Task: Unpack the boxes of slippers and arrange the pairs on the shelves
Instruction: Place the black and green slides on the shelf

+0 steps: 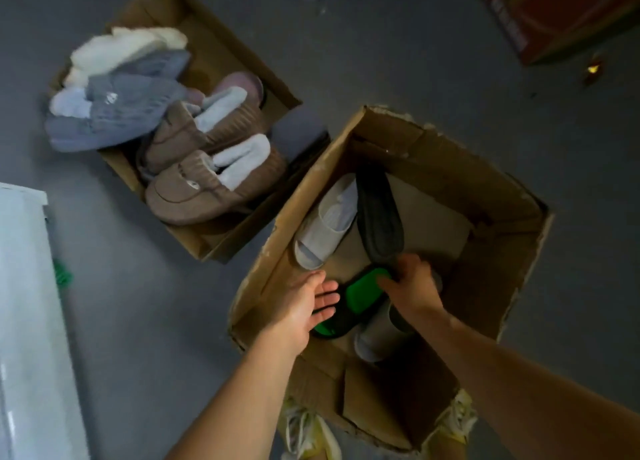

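**Hands reached for green slide in near carton**

Cardboard carton [460, 196] stood open on the grey floor [415, 61], and everything below is placed from it. Inside, against its near-left wall, lay a green-and-black slide sandal [363, 285]. The right hand [412, 279] had its fingers curled over the sandal's far end, gripping it. The left hand [308, 307] was flat, fingers straight, palm turned toward the sandal's near side and touching or just short of it; which, I could not tell.

Further into the carton a white slide [329, 217] leaned on the left wall with a dark grey slipper [379, 214] beside it, and a grey slide [377, 335] sat just under the right forearm.

Beyond the carton's left wall a second box [211, 44] held fleecy house slippers: two brown [194, 186], two blue-grey [117, 113], and white ones [121, 47] at its far end. A white shelf unit [24, 286] stood well to the left.

The green sandal looked like moulded foam or rubber: probably light, springy, unlikely to be damaged. Its smooth sole could slip, so a pinch across the strap or round the edge of the footbed would likely hold best. Its mate was not plainly visible.
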### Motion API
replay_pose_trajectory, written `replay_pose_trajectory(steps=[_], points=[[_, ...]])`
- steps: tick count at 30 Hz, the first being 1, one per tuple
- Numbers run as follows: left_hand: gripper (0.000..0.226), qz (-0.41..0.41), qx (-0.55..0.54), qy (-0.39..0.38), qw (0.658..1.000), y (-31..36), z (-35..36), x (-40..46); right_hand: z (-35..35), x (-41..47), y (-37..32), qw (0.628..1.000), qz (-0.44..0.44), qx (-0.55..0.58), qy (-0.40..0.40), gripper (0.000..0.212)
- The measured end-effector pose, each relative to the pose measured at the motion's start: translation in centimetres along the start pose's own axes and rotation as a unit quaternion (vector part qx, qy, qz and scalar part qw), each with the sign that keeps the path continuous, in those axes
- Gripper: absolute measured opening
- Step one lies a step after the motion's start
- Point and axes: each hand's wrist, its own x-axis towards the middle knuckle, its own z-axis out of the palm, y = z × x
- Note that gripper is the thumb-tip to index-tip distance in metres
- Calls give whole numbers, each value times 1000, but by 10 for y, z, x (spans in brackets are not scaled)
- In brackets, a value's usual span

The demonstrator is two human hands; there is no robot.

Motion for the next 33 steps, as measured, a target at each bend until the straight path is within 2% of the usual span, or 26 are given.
replay_pose_trajectory(steps=[3,8,10,13,15,17,19,21,24,27,30,31,33], points=[[15,-14,-15,-8,1000,-13,2,41,19,43,-3,998,-21,-40,36,80],[15,-20,-35,-22,999,-25,4,80,48,100,1,991,-45,-128,21,114],[17,-14,-35,-27,999,-27,3,87,54,112,6,985,-50,-167,20,116],[18,-7,-35,-27,999,-28,2,91,52,117,19,978,-94,-178,64,91],[18,-3,-37,-26,999,-29,2,89,43,111,25,987,-110,-61,97,63],[19,-2,-44,-26,999,-29,3,85,30,98,24,979,-62,168,98,36],[20,1,-58,-28,998,-28,6,79,16,83,23,912,40,406,32,25],[23,8,-65,-33,997,-27,12,72,7,66,22,836,101,537,-53,26],[29,37,-60,-58,996,-25,21,64,3,42,25,787,107,591,-142,26],[64,56,-53,-96,992,-23,27,58,6,22,27,762,117,606,-196,30],[95,67,-74,-105,989,-20,29,54,14,9,31,771,122,575,-247,34],[99,68,-86,-104,989,-20,27,55,16,6,31,779,120,557,-264,34],[90,75,-104,-80,989,-19,21,57,22,1,32,789,111,525,-299,34]])
